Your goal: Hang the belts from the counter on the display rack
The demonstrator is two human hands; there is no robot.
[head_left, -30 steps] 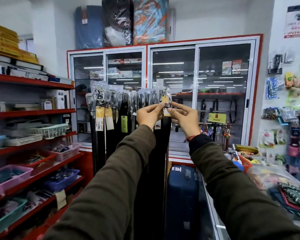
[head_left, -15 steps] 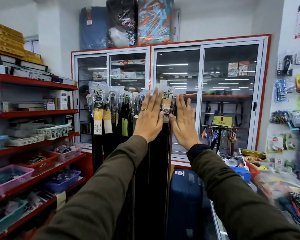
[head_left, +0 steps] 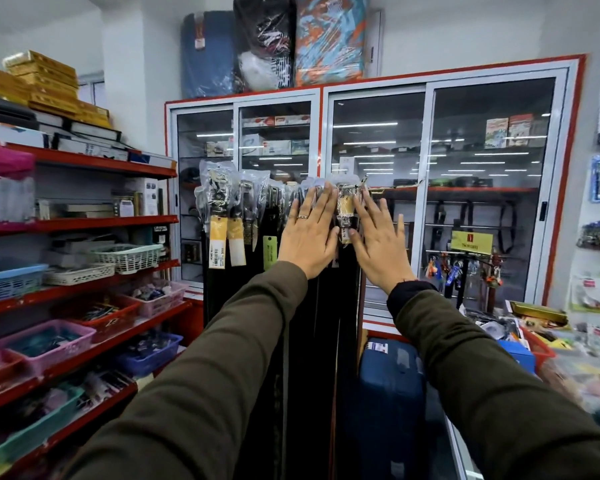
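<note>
Fingers [head_left: 317, 202] of both hands spread flat, grasping nothing — left hand [head_left: 307, 237] and right hand [head_left: 378, 247] raised against the hanging belts [head_left: 347, 216], arms outstretched.

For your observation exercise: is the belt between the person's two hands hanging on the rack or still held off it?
Hanging. The belt hangs from the rack hook, while the left hand and right hand lie open and flat beside it.

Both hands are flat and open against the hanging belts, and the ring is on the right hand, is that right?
Not quite. In the head view both hands lie flat and open against the hanging belts, but the ring is on the left hand; the right hand shows none.
</note>
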